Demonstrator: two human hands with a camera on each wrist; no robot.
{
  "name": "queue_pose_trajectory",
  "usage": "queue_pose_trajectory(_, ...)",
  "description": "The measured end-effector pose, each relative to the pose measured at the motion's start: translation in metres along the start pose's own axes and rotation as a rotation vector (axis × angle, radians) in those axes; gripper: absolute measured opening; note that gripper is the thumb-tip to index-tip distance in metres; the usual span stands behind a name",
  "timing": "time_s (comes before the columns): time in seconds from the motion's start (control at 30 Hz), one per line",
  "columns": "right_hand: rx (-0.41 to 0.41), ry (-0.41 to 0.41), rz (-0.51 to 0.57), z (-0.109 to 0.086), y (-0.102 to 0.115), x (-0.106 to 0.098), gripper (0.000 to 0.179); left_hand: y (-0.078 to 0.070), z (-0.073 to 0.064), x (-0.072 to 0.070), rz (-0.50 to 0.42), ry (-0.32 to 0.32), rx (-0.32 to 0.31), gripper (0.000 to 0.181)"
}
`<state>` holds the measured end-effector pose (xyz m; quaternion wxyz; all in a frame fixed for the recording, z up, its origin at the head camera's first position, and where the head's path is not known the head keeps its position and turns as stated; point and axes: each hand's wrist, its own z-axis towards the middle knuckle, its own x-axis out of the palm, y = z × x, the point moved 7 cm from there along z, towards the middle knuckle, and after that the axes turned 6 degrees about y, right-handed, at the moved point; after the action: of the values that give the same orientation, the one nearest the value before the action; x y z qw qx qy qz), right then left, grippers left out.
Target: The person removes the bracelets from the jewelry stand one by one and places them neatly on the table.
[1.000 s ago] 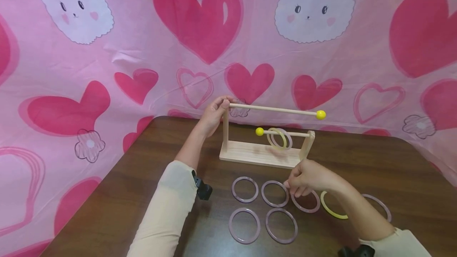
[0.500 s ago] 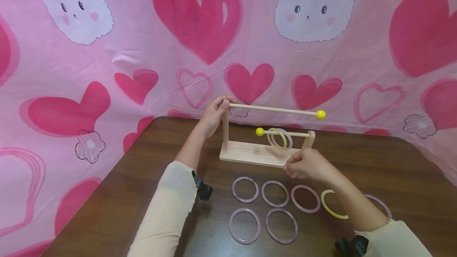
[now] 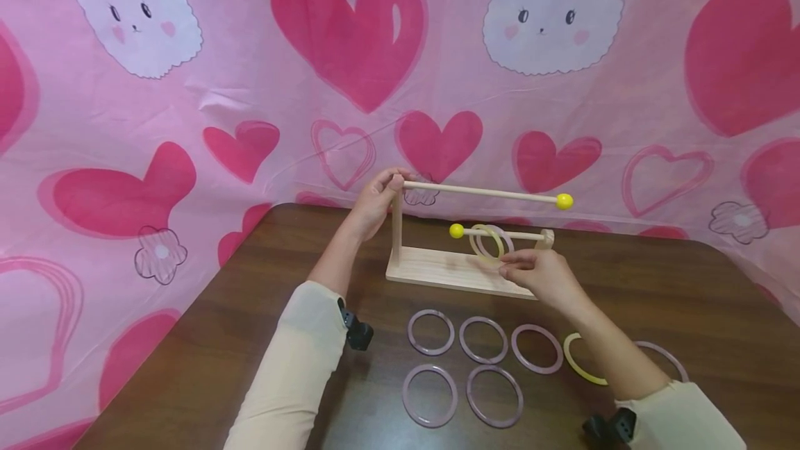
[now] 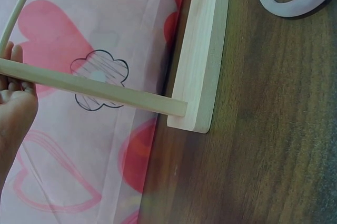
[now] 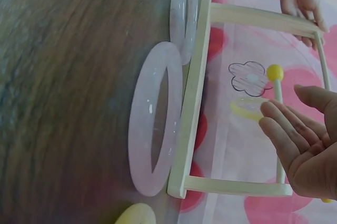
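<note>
A wooden stand [image 3: 437, 268] has an upper rod [image 3: 481, 191] and a lower rod, each with a yellow ball at its free end. My left hand [image 3: 375, 203] grips the top of the left post, thumb on the near side. On the lower rod hang a yellow ring [image 3: 473, 242] and a pale purple ring [image 3: 512, 237]. My right hand [image 3: 546, 280] is in front of the right post, fingertips close by these rings. In the right wrist view its fingers [image 5: 287, 129] are extended, thumb apart, beside the yellow ring; contact is unclear.
Several purple rings [image 3: 409, 332] lie flat on the brown table [image 3: 250, 339] in front of the stand. A yellow ring [image 3: 584, 375] and another purple ring [image 3: 673, 354] are partly hidden by the right forearm. Behind hangs a pink heart-patterned cloth [image 3: 237, 75].
My right hand has risen from a purple ring on the table toward the rings on the lower rod; that purple ring stays on the table. The left hand keeps its grip.
</note>
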<state>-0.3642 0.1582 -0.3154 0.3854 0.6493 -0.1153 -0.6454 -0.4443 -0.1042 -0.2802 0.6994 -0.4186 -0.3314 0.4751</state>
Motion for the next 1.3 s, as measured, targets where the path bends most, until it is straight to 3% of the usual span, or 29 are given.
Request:
queue_pose_trajectory(0.5, 0.031, -0.126, -0.074, 0.006, -0.007, -0.006, 0.023, -0.001, 0.001, 0.002, -0.009, -0.001, 0.004, 0.046)
queue_pose_trajectory(0.77, 0.031, -0.169, -0.102, 0.013, -0.012, -0.004, 0.024, -0.001, 0.0, 0.001, -0.007, -0.011, -0.003, 0.025)
queue_pose_trajectory(1.07, 0.028, -0.233, -0.12, 0.02, -0.011, 0.0, 0.02, 0.0, -0.001, 0.0, -0.003, -0.01, -0.003, 0.029)
queue_pose_trajectory(1.3, 0.074, -0.267, -0.137, 0.021, -0.012, 0.001, 0.017, 0.0, 0.0, 0.0, -0.009, -0.006, 0.002, 0.031)
